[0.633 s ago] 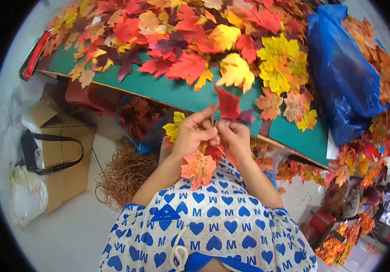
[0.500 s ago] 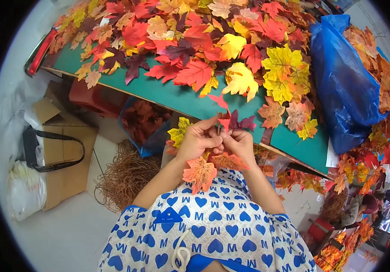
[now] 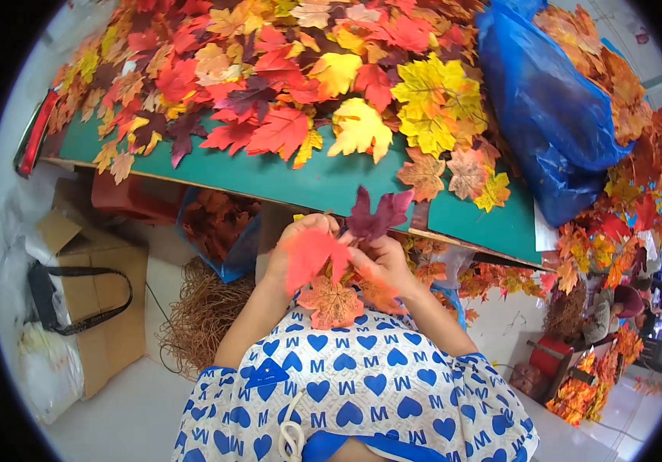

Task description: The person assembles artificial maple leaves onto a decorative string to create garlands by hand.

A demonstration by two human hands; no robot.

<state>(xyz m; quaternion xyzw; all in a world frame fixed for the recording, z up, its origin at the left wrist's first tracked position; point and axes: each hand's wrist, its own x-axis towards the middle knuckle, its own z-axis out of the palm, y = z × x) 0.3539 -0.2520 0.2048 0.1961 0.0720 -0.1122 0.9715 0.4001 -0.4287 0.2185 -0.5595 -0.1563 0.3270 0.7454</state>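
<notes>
Just off the table's near edge, my two hands are close together around a small bunch of artificial maple leaves. My left hand (image 3: 288, 240) is closed at the bunch, its fingers partly covered by a blurred red leaf (image 3: 308, 260). With thumb and fingers pinched, my right hand (image 3: 386, 266) grips the bunch near its stems, which are mostly hidden. Above the right hand a dark purple leaf (image 3: 379, 217) sticks up. Below the hands hang an orange leaf (image 3: 332, 302) with dark speckles and a second orange leaf (image 3: 381, 294), partly covered.
Loose red, yellow, orange and purple leaves (image 3: 277, 131) heap on the green table (image 3: 269, 177). A blue plastic bag (image 3: 550, 115) lies at its right. On the floor at left are a cardboard box (image 3: 115, 308), a blue-lined bin of leaves (image 3: 219, 223) and brown vine (image 3: 200, 316).
The red leaf has swung from above my hands down over my left hand. The purple leaf now stands higher by my right hand. The whole view has shifted, the table appearing farther left.
</notes>
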